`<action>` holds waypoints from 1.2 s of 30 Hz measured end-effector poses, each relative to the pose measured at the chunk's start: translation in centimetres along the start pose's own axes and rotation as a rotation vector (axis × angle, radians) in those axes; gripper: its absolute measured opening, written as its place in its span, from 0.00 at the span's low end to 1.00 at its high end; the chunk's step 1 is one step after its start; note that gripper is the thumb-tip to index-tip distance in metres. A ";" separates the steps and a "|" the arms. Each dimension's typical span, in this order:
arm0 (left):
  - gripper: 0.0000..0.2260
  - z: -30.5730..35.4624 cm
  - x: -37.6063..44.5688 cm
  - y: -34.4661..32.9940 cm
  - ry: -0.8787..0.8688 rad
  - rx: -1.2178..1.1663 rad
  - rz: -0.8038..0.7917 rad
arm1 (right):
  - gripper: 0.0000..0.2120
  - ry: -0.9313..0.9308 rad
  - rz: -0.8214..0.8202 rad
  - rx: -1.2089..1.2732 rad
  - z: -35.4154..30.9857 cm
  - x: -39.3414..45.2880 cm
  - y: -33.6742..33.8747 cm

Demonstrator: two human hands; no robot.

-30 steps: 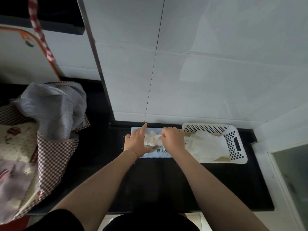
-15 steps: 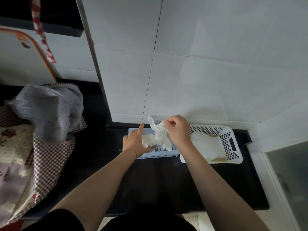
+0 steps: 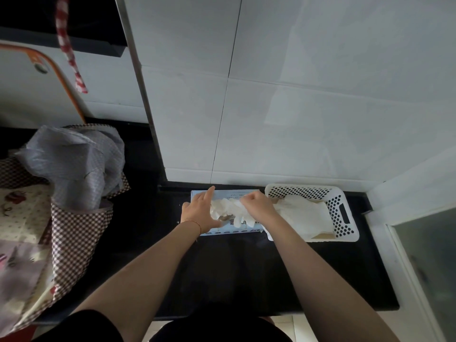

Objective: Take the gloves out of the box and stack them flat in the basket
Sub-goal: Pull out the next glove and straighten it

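Partway: right hand (image 3: 256,206) pinches glove (image 3: 234,212) above box (image 3: 229,229); left hand (image 3: 201,211) flat, steadying; basket (image 3: 345,233) beside holds seemingly several gloves.

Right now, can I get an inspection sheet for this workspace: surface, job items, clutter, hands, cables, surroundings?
Surface: black counter, bare in front of the box.
Job's things: blue box by the wall, crumpled glove bunched over its opening; white basket touching its right side, holding flat gloves.
Clutter: grey bag and checked cloth at left.
Hands: left hand flat on the box, forefinger straight; right hand pinches the glove.
Cables: nothing seen.
Surroundings: white tiled wall; red-checked strip hanging top left; glass panel at right.
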State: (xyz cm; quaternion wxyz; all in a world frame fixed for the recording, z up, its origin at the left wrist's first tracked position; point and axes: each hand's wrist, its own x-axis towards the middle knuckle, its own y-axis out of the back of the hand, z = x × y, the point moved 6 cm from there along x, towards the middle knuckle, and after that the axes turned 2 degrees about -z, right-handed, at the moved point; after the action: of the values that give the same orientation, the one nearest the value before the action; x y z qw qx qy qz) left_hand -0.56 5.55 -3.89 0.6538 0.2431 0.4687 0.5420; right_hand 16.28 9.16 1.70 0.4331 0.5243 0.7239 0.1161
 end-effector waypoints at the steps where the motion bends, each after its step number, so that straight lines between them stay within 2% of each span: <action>1: 0.51 -0.1 0.0 0.0 -0.001 0.006 -0.006 | 0.14 -0.001 0.015 -0.065 0.1 0.0 -0.1; 2: 0.51 -0.1 0.0 0.1 -0.003 0.011 -0.011 | 0.18 0.001 0.033 -0.147 0.2 0.1 -0.1; 3: 0.51 -0.2 0.0 0.1 -0.003 0.014 -0.015 | 0.17 0.013 0.043 -0.220 0.3 0.2 -0.1; 5: 0.51 -0.2 -0.1 0.1 -0.006 0.020 -0.019 | 0.09 0.060 0.078 -0.289 0.1 0.3 0.4; 6: 0.51 -0.2 -0.1 0.0 -0.008 0.024 -0.020 | 0.09 0.074 0.109 -0.277 -0.1 0.4 0.9; 13: 0.52 -0.1 0.0 0.0 0.001 0.043 -0.036 | 0.04 0.397 0.428 0.042 -5.7 -1.6 6.5; 15: 0.52 0.0 0.1 0.1 0.003 0.028 -0.052 | 0.03 0.416 0.449 0.121 -6.9 -2.2 7.9; 17: 0.51 0.3 0.3 0.5 0.017 -0.026 -0.089 | 0.05 0.383 0.384 0.168 -7.3 -2.5 8.5; 19: 0.45 0.6 0.8 1.3 0.043 -0.135 -0.123 | 0.06 0.338 0.310 0.216 -7.2 -2.9 8.5; 21: 0.35 1.3 1.1 2.7 0.055 -0.329 -0.065 | 0.05 0.315 0.273 0.270 -6.9 -3.2 8.2; 24: 0.21 2.9 0.9 5.0 0.087 -0.825 0.009 | 0.05 0.272 0.224 0.334 -6.3 -3.1 7.5; 26: 0.16 4.4 0.5 5.8 0.092 -1.042 -0.056 | 0.04 0.243 0.208 0.398 -6.1 -3.1 7.4; 27: 0.15 5.0 0.3 5.9 0.085 -1.081 -0.107 | 0.04 0.233 0.204 0.443 -6.1 -3.2 7.4; 32: 0.24 5.2 -0.8 4.3 0.156 -1.258 -0.410 | 0.07 0.206 0.183 0.706 -5.8 -3.3 8.0; 34: 0.21 5.1 -1.0 4.1 0.145 -1.365 -0.454 | 0.09 0.210 0.210 0.728 -5.4 -3.4 8.6; 36: 0.13 5.1 -0.8 4.6 0.127 -1.490 -0.401 | 0.12 0.214 0.232 0.741 -5.2 -3.5 9.0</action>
State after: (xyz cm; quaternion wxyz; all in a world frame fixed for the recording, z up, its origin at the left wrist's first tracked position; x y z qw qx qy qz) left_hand 1.74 7.11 2.46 0.7023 -0.3820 0.0520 0.5985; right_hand 18.58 11.38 12.16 0.1210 0.7083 0.6937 -0.0508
